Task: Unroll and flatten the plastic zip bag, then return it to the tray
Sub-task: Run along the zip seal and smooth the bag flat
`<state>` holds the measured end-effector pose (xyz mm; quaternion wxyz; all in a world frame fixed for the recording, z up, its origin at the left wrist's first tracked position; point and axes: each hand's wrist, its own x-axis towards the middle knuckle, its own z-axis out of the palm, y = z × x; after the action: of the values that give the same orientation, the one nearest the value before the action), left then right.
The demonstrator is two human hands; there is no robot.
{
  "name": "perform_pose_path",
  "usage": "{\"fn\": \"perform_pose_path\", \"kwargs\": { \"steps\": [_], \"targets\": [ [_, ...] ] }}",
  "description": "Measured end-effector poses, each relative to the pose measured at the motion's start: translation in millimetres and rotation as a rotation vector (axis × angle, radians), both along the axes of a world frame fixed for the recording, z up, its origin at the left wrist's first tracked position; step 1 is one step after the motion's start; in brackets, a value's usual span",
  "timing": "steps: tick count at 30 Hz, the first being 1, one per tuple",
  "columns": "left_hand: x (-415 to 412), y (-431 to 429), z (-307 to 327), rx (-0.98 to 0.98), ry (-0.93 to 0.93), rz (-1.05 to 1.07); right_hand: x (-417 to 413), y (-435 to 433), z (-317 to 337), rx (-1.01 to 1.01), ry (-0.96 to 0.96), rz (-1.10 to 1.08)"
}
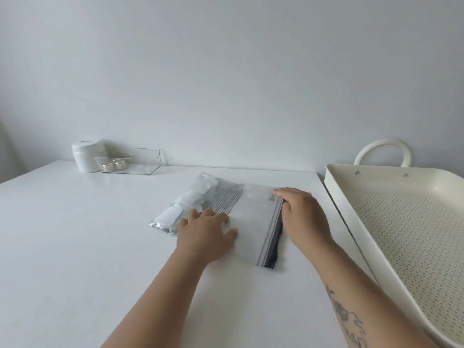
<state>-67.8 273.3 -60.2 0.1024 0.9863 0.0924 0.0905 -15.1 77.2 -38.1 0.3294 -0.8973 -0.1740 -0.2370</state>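
— Where was the plastic zip bag (251,209) found, and how was it laid?

— It was seen spread on the white table (88,234), near the middle, not in the tray (336,187), which was placed just beside it at three o'clock. Its long axis was run roughly from nine o'clock to three o'clock, with the dark zip strip (275,237) pointed toward three o'clock and the closed end toward nine o'clock. The nine o'clock end was still crumpled and partly rolled, with white contents lumped inside; fine stripes were printed across the middle.

— And the hands?

— The left hand (206,237) was laid palm down with fingers spread on the clear middle panel; nothing was gripped. The right hand (301,217) was pressed flat along the zip strip, fingers extended toward twelve o'clock; whether the edge was pinched under it could not be told.

— Could any writing be read?

— A small dark mark was printed by the right fingertips, but it could not be read. No brand could be made out on the white jar (86,155) or the clear box (130,160), both set at eleven o'clock by the wall. A tattoo on the right forearm was seen, illegible.
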Motion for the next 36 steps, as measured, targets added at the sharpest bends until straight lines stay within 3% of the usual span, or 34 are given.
{"fn": "perform_pose_path", "kwargs": {
  "steps": [2,10,17,24,28,33,36],
  "targets": [
    [-2,-9,5,0.044,-0.012,-0.001,-8,17,4,0.043,-0.011,0.071],
    [1,-4,14,-0.029,-0.251,0.064,-8,27,-29,-0.406,0.341,0.087],
    [-1,7,5,-0.040,0.033,0.071,-10,18,-30,-0.413,0.395,0.128],
    [-13,-3,17,0.062,-0.044,0.136,-16,16,-13,-0.321,0.252,0.044],
    [2,8,27,-0.014,-0.141,0.092,-7,43,0,-0.267,0.188,0.143],
    [14,16,18,-0.163,-0.006,0.017,8,83,3,-0.377,0.271,0.241],
    [11,14,9,-0.132,0.040,0.001,15,93,-8,-0.474,0.319,0.246]
  ]
}}
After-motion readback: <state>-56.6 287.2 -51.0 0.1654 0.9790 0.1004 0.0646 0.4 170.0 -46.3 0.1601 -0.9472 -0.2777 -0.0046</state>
